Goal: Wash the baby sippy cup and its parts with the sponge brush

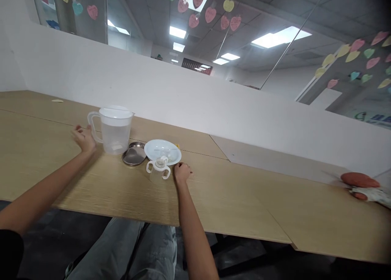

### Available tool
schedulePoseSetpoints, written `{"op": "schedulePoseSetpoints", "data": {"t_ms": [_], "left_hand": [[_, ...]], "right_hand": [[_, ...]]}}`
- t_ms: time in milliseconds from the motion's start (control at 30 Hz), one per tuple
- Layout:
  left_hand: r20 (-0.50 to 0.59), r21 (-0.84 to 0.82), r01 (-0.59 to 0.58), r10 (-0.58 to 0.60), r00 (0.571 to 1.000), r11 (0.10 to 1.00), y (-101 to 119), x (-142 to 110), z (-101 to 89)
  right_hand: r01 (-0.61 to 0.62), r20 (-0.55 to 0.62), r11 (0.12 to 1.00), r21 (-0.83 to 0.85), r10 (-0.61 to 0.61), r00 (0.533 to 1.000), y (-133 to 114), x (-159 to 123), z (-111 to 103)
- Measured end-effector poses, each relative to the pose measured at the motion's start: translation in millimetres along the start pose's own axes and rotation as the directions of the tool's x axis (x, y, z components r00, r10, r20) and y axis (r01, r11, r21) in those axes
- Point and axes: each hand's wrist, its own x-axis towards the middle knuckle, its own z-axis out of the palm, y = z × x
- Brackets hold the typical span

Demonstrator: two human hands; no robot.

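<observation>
My left hand (pixel 84 138) rests on the wood-veneer table (pixel 214 202) with its fingers spread, right beside the handle of a transparent plastic measuring jug (pixel 114 131). A small steel dish (pixel 134 154) lies to the jug's right, touching a shallow white bowl (pixel 161 149). In front of the bowl stands a transparent two-handled cup (pixel 158 171). My right hand (pixel 182 172) lies curled on the table, next to the bowl's rim and the cup, with nothing visible in it.
A white partition (pixel 122 80) runs along the table's far edge, with glass and paper hearts beyond it. At the far right lie reddish oval objects (pixel 359 180) on a patterned wrapper (pixel 366 193). A small yellow item (pixel 177 145) peeks out behind the bowl.
</observation>
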Motion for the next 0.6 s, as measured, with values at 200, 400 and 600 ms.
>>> {"op": "schedulePoseSetpoints", "data": {"t_ms": [200, 400, 600], "left_hand": [[-0.192, 0.019, -0.432, 0.427, 0.884, 0.902, 39, -40, -7.3], [0.434, -0.186, -0.654, 0.659, 0.614, 0.733, 86, -80, 10.3], [0.842, -0.256, -0.484, 0.439, 0.314, 0.837, 88, -88, 71.0]], "right_hand": [[-0.011, -0.016, 0.999, 0.040, 0.012, 1.000, 0, 0, 1], [-0.034, -0.034, 0.988, 0.149, 0.040, 0.999, 2, 3, 0], [0.073, -0.071, 0.882, 0.465, -0.045, 0.996, 3, 14, 3]]}}
